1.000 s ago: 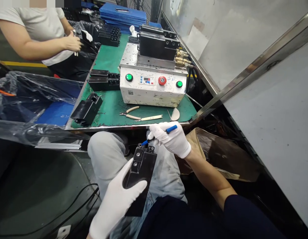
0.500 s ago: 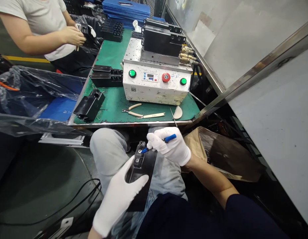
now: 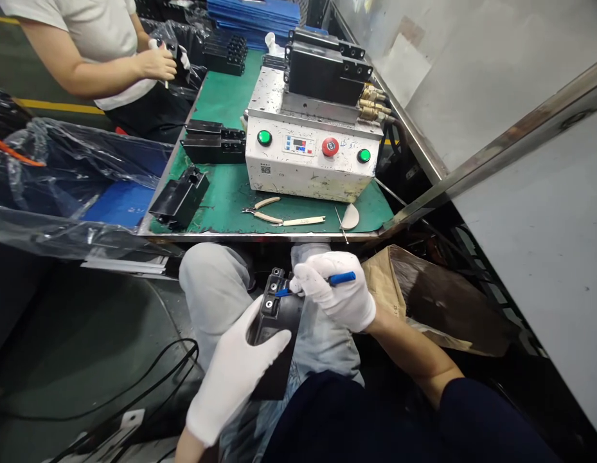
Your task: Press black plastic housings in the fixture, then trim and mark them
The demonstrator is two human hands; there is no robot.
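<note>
In the head view, my gloved left hand (image 3: 233,370) grips a black plastic housing (image 3: 274,366) from its left side, thumb across its face. The part lies tilted over my lap, with two metal-ringed holes near its upper end. My gloved right hand (image 3: 339,292) is closed around a slim blue pen-shaped tool (image 3: 342,278). The tool's blue tip lies beside the two ringed holes; whether it touches the plastic I cannot tell. My right fingers hide the tool's middle.
On the green-topped table (image 3: 231,206) are nippers (image 3: 264,211), a cream strip-shaped tool (image 3: 302,221) and a white machine (image 3: 312,170) bearing black housings (image 3: 327,74). More black housings (image 3: 180,196) stand left. A co-worker (image 3: 100,58) handles a black part. A paper sack (image 3: 387,276) stands right.
The camera view has shifted slightly. The blue tool's tip has moved from the upper ringed hole to a spot slightly lower and to its right. My left hand keeps its hold on the housing.
</note>
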